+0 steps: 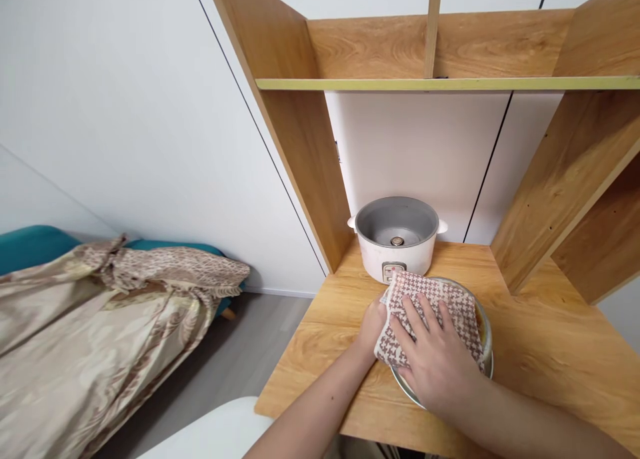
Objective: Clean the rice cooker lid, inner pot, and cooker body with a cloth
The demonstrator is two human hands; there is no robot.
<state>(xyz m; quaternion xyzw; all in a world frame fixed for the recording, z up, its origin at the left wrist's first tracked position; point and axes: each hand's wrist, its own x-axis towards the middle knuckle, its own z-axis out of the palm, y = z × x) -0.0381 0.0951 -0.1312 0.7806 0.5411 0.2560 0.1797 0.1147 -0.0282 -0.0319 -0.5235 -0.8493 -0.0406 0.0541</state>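
A brown-and-white houndstooth cloth [457,306] is draped over a round metal-rimmed vessel [487,346], hiding most of it. My right hand [435,356] lies on top of the cloth with its fingers spread and extended. At the vessel's left side is my left hand [373,326]; its fingers go out of sight at the cloth's edge, so their grip is hidden. Just behind the cloth stands a white rice cooker body [397,252], lidless, with a grey inside, a round metal piece at its bottom and a small front control panel.
The wooden desk [540,352] carries these things. Wooden side panels [305,172] and a shelf [350,84] rise around and above the cooker. A white chair [215,432] is at the desk's front left. Farther left, patterned fabric [110,332] covers a teal sofa [37,242].
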